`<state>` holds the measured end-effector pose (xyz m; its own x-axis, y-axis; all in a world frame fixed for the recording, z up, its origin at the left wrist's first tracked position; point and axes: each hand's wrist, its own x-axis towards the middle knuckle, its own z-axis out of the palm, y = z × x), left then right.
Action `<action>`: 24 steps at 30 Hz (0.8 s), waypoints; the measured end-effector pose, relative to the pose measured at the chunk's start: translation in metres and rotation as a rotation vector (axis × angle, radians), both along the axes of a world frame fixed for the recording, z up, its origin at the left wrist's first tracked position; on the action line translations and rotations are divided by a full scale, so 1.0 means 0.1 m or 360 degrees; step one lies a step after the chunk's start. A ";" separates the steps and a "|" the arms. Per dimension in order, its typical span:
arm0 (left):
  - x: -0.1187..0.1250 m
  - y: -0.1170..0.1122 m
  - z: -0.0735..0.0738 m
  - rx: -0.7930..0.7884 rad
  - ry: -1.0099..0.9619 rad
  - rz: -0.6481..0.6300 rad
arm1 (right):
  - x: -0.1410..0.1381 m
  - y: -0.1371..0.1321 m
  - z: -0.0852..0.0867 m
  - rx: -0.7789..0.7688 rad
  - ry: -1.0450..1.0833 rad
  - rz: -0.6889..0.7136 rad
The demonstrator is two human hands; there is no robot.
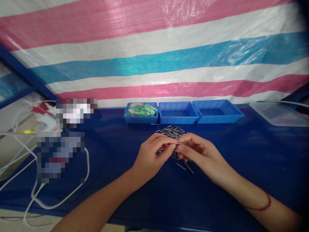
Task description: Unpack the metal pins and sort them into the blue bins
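Note:
My left hand [153,153] and my right hand [201,153] meet above a pile of thin metal pins [171,131]. Between their pinched fingertips lies one slim metal pin [178,143], held roughly level, an end in each hand. The pins look like long nails or screws; their exact kind is too small to make out. Part of the pile is hidden behind my hands. A couple of loose pins [189,168] lie just in front of it on the dark blue tabletop [145,199].
Behind the pile stand three blue bins in a row: the left bin [140,120] with green plastic packets [142,110], the middle bin [178,120] with one small metal piece, and the right bin [219,119]. A clear plastic lid [277,114] lies right; white cables [88,164] curl left.

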<state>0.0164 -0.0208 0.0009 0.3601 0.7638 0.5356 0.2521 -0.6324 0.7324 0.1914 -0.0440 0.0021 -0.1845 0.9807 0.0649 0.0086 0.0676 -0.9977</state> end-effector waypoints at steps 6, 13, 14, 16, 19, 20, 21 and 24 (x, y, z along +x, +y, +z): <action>0.01 0.00 -0.02 -0.0104 0.0042 -0.0040 | 0.02 -0.06 -0.07 0.0513 -0.0351 -0.0226; -0.01 0.01 -0.02 -0.0100 0.0135 -0.0222 | 0.03 -0.10 -0.01 0.0938 -0.0747 -0.0184; -0.02 0.01 -0.01 -0.0096 0.0180 -0.0263 | 0.03 -0.10 0.00 0.0964 -0.0771 -0.0187; -0.03 0.01 0.00 -0.0069 0.0296 -0.0350 | 0.03 -0.11 0.00 0.0999 -0.0835 -0.0201; -0.04 0.01 0.02 -0.0027 0.0435 -0.0333 | 0.06 -0.06 0.02 0.1021 -0.0943 -0.0268; -0.05 0.01 0.02 -0.0020 0.0455 -0.0287 | 0.08 -0.02 0.03 0.1019 -0.0963 -0.0322; -0.06 0.02 0.02 -0.0012 0.0464 -0.0235 | 0.10 0.05 0.06 0.1016 -0.0975 -0.0393; -0.11 0.09 0.01 0.0070 0.0499 -0.0143 | 0.20 0.34 0.13 0.1024 -0.1058 -0.0620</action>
